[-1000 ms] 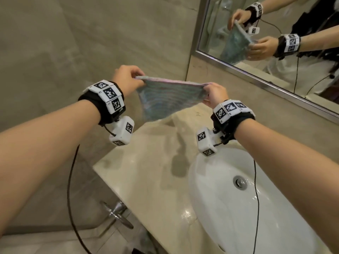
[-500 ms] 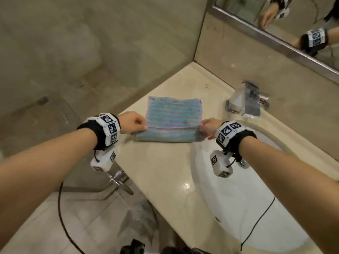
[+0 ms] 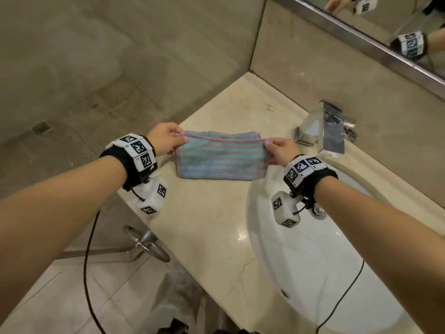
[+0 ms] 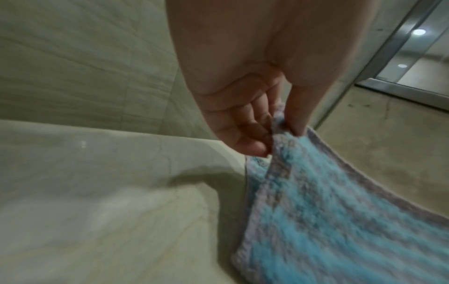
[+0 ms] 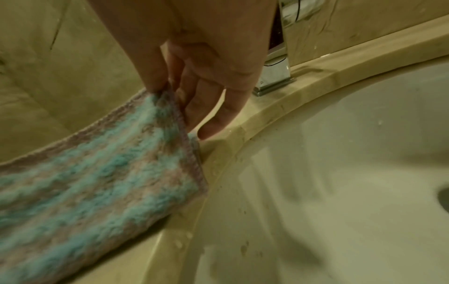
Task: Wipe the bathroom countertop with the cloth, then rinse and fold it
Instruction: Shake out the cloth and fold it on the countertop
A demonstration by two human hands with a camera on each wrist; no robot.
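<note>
A blue-and-pink striped cloth (image 3: 220, 157) lies on the beige marble countertop (image 3: 204, 227), left of the sink, with its near layer lifted and folded over toward the back. My left hand (image 3: 168, 138) pinches the cloth's upper left corner (image 4: 279, 123) between thumb and fingers. My right hand (image 3: 277, 148) pinches the upper right corner (image 5: 167, 92) the same way. The cloth (image 5: 97, 182) hangs slack between both hands, its lower part resting on the counter. The cloth (image 4: 340, 221) looks fluffy and blurred in the left wrist view.
A white oval sink (image 3: 325, 261) sits to the right, its drain partly hidden behind my right wrist. A chrome faucet (image 3: 325, 128) stands behind it. A mirror (image 3: 385, 32) runs along the back wall. Tiled walls meet at the counter's far corner. A chrome fitting (image 3: 147, 242) sticks out below the counter's left edge.
Held in the air a second ago, the cloth was laid flat on the counter. Both hands have since lifted its near edge and carried it toward the back, halving it.
</note>
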